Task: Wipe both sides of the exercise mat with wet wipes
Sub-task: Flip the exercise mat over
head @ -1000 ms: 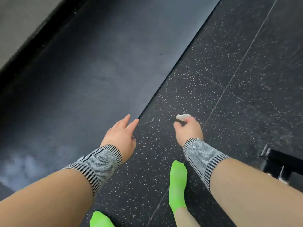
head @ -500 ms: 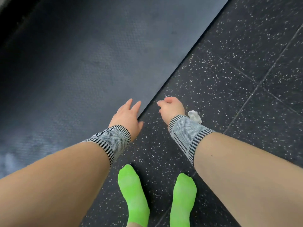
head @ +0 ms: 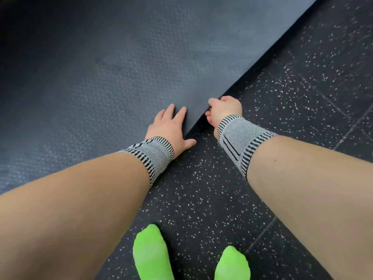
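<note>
Both hands have moved forward onto the near edge of the dark exercise mat [head: 121,67], which lies on the speckled floor [head: 302,98]. The left hand [head: 171,126], previously in the air, now lies flat, fingers straight, on the mat. The right hand [head: 224,110] now curls around the mat's slightly raised edge, and the white wipe seen beside it earlier is out of sight.

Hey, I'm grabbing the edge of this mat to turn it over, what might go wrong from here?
1. Your left hand lies flat on the mat beside the edge that your right hand grips; its weight may hold that part down as you lift.
2. Only one hand grips a long mat, so it may fold or drag.
3. Your socked feet stand near the edge on the speckled floor; the mat may catch them.
</note>
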